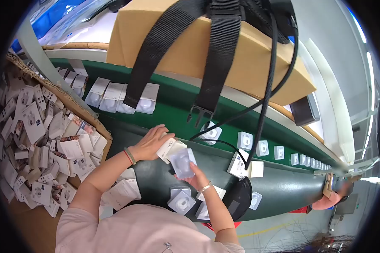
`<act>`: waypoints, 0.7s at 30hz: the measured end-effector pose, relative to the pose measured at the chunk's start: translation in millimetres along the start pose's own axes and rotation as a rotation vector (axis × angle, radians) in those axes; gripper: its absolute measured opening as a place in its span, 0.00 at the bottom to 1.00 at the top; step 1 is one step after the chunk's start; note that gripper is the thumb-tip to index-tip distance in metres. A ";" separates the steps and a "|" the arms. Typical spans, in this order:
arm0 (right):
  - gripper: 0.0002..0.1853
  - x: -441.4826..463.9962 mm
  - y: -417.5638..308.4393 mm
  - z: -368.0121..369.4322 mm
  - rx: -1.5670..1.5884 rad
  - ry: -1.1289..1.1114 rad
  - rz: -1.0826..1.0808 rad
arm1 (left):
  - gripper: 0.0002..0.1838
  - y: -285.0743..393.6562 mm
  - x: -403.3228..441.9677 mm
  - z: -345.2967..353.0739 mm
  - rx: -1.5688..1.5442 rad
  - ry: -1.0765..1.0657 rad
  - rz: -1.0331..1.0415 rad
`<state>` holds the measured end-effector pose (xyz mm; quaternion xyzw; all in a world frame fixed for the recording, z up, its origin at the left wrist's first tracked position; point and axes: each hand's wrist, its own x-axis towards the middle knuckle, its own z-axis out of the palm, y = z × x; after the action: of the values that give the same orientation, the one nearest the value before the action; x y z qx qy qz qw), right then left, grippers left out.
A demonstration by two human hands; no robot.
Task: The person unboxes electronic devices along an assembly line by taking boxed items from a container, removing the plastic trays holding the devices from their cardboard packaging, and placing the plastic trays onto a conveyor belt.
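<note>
My left hand (151, 143) grips a small white carton (169, 147) from behind, its fingers curled over the top edge. A clear plastic tray (181, 163) is pinched in my right hand (197, 178), close against the carton's lower right side. Whether the tray's edge is inside the carton cannot be told. Below my hands, clear trays with round white contents (183, 203) lie on the dark work surface. Near my left forearm rests a stack of flat white cartons (124, 192). A white box (237, 163) sits to the right of my hands.
A big cardboard box (99, 126) full of white printed cartons stands at the left. Along the green conveyor belt (173, 116), packed trays and cartons are lined up. Black straps (219, 50) and cables hang in front of a brown cardboard box (257, 55). Another person (331, 196) is at far right.
</note>
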<state>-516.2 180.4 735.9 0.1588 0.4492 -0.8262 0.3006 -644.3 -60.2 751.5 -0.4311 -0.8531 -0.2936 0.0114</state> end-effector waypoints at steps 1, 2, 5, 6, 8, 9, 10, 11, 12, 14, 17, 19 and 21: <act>0.38 1.6 -1.7 2.8 0.072 -0.059 0.044 | 0.37 3.9 3.4 -1.9 -0.005 0.000 0.011; 0.39 6.1 2.0 0.5 0.078 -0.094 0.027 | 0.37 6.1 6.6 -4.5 -0.006 -0.018 0.045; 0.39 3.1 -3.6 8.7 0.157 -0.124 0.127 | 0.39 10.0 11.3 -12.2 0.020 -0.071 0.119; 0.39 4.6 -3.7 8.1 0.157 -0.125 0.129 | 0.41 12.1 11.9 -13.6 0.042 -0.104 0.159; 0.41 8.4 -5.1 6.9 0.226 -0.157 0.165 | 0.42 18.2 13.1 -17.8 0.031 -0.135 0.160; 0.41 10.2 -5.4 8.1 0.227 -0.158 0.170 | 0.43 20.2 13.3 -18.5 0.021 -0.165 0.161; 0.41 12.0 -6.7 12.6 0.247 -0.158 0.144 | 0.43 20.9 13.1 -17.8 0.021 -0.166 0.155; 0.42 14.2 -7.5 15.4 0.265 -0.158 0.119 | 0.43 21.1 12.9 -17.2 0.020 -0.168 0.137; 0.42 16.8 -7.5 16.0 0.265 -0.161 0.126 | 0.43 21.5 13.0 -16.9 0.019 -0.170 0.119; 0.42 23.8 -6.2 17.2 0.271 -0.167 0.095 | 0.42 20.6 13.0 -19.7 0.040 -0.176 0.121; 0.42 45.1 -1.6 13.6 0.352 -0.225 0.084 | 0.41 11.5 12.4 -20.7 0.086 -0.184 0.134; 0.41 65.4 2.0 10.1 0.390 -0.256 0.090 | 0.40 8.8 10.1 -27.8 0.119 -0.180 0.136; 0.40 92.2 -0.2 10.4 0.418 -0.294 0.089 | 0.39 10.5 7.8 -46.7 0.267 -0.048 0.032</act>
<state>-587.2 139.1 692.6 0.1155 0.2125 -0.9013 0.3594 -652.3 -73.6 797.4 -0.4461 -0.8777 -0.1667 0.0529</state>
